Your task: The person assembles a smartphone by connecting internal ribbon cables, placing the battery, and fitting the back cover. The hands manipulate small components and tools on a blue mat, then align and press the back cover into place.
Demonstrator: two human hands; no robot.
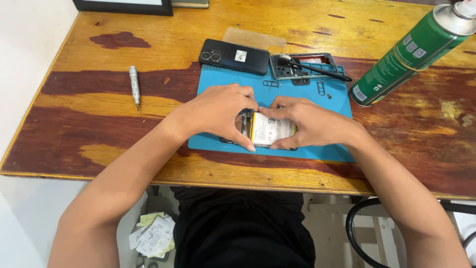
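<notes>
Hands, the left hand (218, 113) at nine o'clock and the right hand (306, 123) at three, pinch the open black phone with its white battery (270, 130) tight, keeping it flat on the blue rubber mat (331, 101).

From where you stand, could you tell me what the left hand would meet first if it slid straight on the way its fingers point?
Probably the right hand: the left hand points across the opened phone, fingertips nearly touching.
</notes>
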